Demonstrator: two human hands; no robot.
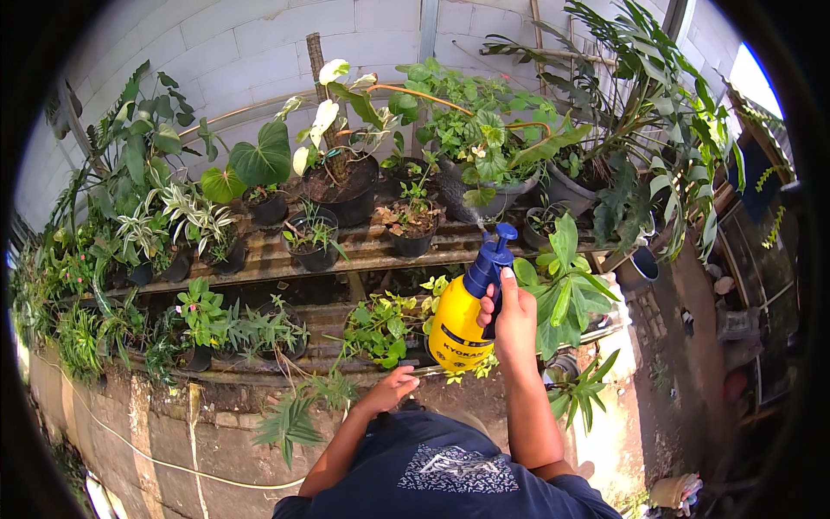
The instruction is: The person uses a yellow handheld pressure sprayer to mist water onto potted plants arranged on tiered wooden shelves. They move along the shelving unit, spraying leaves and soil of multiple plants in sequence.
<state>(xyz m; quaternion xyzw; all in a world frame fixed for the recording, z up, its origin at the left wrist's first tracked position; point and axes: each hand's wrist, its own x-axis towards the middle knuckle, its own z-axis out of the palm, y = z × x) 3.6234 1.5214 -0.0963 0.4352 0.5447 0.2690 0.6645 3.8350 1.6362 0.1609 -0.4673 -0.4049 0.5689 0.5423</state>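
Observation:
My right hand [515,318] grips the dark blue handle of a yellow pump sprayer bottle [454,324], thumb at the trigger area near the top. A mist leaves its nozzle [483,227] towards a large grey pot [502,194] holding a bushy green plant [489,139]. My left hand [392,389] holds nothing, its fingers apart and slightly bent, close to the front edge of the lower shelf, below a leafy potted plant [379,327]. Left of the sprayer, on the upper shelf, a small black pot [412,243] holds a plant with some brownish leaves.
Potted plants crowd the two-tier shelf [363,250] before a white block wall [240,58]. A broad-leaved plant [564,292] stands just right of my right hand. A pale hose [214,479] crosses the ground at lower left. A bucket [642,265] is at the right.

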